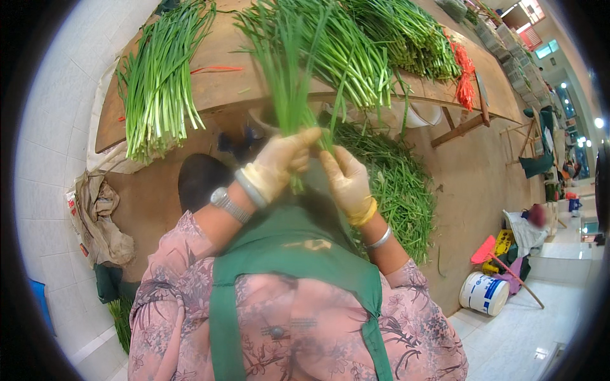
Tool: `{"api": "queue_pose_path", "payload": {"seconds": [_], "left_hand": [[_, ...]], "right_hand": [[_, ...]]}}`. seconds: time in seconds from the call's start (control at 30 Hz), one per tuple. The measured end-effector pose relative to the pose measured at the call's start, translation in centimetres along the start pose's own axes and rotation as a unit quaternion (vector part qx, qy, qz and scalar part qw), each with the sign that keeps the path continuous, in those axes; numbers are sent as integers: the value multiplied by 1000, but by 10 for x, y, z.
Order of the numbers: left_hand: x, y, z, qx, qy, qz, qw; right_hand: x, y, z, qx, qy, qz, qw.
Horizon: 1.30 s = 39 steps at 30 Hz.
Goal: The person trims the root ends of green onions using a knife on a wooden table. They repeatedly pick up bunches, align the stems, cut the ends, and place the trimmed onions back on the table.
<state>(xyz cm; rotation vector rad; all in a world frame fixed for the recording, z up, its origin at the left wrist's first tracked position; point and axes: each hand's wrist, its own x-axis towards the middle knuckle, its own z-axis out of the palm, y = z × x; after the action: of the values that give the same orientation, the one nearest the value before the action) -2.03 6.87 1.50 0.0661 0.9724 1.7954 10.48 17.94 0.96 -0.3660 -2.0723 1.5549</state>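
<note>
A long wooden tabletop [222, 82] runs across the top of the view, its near edge curving from the left side down toward a trestle leg at the right. It carries several heaps of green chives: one bundle [159, 82] lies by the left end with its pale cut ends hanging over the near edge, and thicker piles [394, 38] crowd the middle and right, leaving only a bare strip of wood between them. Below the edge, a loose mound of chives [397, 184] lies on the brown floor to the right of the person, and open floor stretches beyond it to a white bucket [484, 293]. A crumpled sack [98, 219] sits against the tiled wall on the left. Close to the green apron [286, 254], both gloved hands meet just under the tabletop edge. The left hand [276, 166] is closed around the lower stems of a small upright bunch of chives [286, 76], whose blurred tips rise in front of the tabletop. The right hand [348, 181] pinches the same stems from the other side, fingers curled shut.
</note>
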Motion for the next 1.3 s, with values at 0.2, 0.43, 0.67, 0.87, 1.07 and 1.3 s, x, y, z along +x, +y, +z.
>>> {"api": "queue_pose_path", "payload": {"seconds": [0.2,0.43,0.67,0.87,1.07,1.3], "left_hand": [[-9,-3,25,88,31,42,995],[1,11,-9,-39,39,93,994],[-5,14,-22,-90,66,78,991],[-17,15,-3,52,101,108,988],[-22,23,-8,67,81,160,981],[-19,32,-7,49,65,151,985]], "right_hand": [[-7,-5,-3,332,35,232,914],[-28,32,-46,231,59,186,953],[-99,119,-151,-543,-305,251,741],[-5,-26,-49,-243,-78,-87,963],[12,-31,-1,-90,-135,-25,986],[-2,-19,-11,-68,-108,-21,992]]}}
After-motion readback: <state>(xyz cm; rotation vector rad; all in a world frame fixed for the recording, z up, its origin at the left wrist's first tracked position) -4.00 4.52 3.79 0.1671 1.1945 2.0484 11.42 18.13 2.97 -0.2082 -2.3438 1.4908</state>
